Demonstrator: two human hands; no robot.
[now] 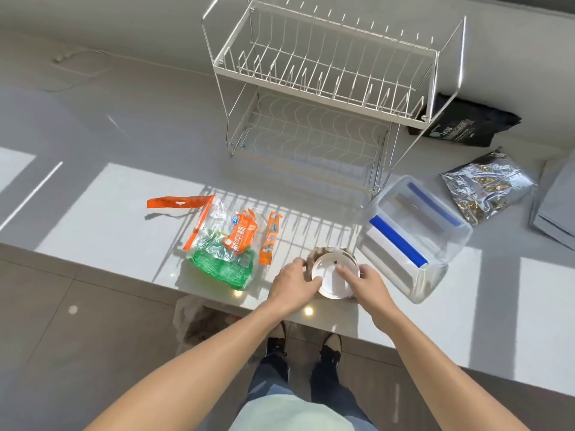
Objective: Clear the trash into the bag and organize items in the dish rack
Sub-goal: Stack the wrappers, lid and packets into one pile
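A round cup with a white lid [332, 275] and brown contents stands near the counter's front edge. My left hand [294, 286] grips its left side and my right hand [365, 284] grips its right side, fingers resting on the lid. An orange and green plastic wrapper [224, 244] lies to the left, with a torn orange strip [270, 237] beside it. The white two-tier wire dish rack [326, 79] stands empty at the back. A clear plastic container with blue clips [410, 234] lies on its side to the right. A trash bag [196, 325] hangs below the counter edge.
A silver foil packet [485, 191] lies at the right, with a black bag [466, 126] behind it and grey sheets [557, 206] at the far right edge. A white cable [77, 63] lies on the counter at back left. My shoes [305, 343] stand on the tiled floor.
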